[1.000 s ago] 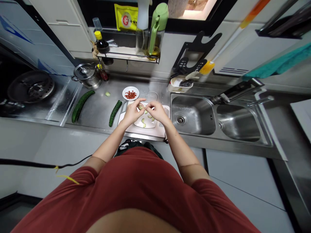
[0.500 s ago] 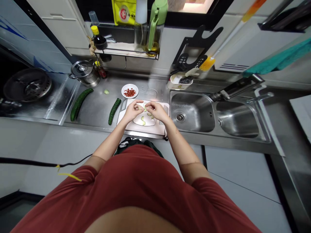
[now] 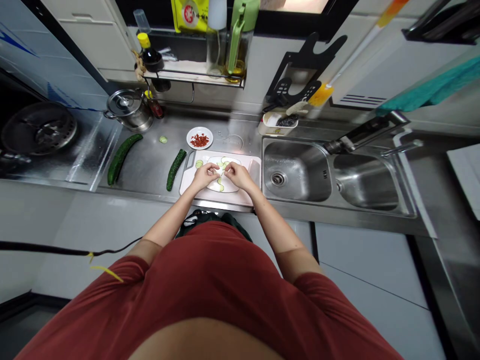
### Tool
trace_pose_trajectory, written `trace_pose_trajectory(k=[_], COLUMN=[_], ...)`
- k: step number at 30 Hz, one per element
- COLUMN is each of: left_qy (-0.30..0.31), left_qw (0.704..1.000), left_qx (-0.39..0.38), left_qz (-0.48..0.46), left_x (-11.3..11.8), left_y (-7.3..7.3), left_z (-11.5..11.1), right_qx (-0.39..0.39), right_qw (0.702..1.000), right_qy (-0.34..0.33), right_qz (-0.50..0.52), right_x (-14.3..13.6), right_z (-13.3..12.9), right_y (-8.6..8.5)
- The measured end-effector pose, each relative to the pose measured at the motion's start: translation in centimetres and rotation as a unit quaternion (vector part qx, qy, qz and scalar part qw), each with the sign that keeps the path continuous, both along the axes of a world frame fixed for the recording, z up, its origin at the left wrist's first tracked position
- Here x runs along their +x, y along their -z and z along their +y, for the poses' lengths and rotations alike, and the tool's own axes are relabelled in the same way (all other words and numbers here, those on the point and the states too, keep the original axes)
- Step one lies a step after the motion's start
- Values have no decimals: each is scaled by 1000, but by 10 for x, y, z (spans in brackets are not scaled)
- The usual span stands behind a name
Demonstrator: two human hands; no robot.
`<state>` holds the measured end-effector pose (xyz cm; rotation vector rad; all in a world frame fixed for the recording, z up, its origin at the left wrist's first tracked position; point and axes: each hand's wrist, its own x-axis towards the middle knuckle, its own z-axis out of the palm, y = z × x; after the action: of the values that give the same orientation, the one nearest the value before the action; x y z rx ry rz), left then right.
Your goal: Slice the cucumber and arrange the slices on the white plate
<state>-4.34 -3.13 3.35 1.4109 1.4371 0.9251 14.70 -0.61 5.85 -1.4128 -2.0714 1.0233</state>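
Observation:
My left hand is over the left part of a white plate, its fingers pinched together. On the plate's right side my right hand has its fingers drawn together too. What either hand pinches is too small to make out. Pale green cucumber slices lie on the plate between and around my hands. The plate rests on a pink-white cutting board. A few more slices sit on the board behind my left hand.
Left of the board lie a short cucumber and a long one. Behind it stands a small dish of chopped red pieces. A steel pot is at the back left. The double sink lies to the right.
Both hands have moved slightly down and nearer the front of the plate. Slices at the back of the plate and on the board behind my left hand now show more.

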Motion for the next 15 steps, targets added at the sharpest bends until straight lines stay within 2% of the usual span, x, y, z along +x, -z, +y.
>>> trace_pose_trajectory(k=[4, 15], left_qy=[9, 31], left_qw=[999, 977], left_qx=[-32, -77], left_qz=[42, 194], left_x=[2, 5], left_y=[11, 29], left_z=[-5, -11], right_qx=[-19, -55], right_qw=[999, 991], right_qy=[3, -11], right_qz=[-41, -122], right_x=[0, -5], right_z=[-3, -11], right_y=[16, 51])
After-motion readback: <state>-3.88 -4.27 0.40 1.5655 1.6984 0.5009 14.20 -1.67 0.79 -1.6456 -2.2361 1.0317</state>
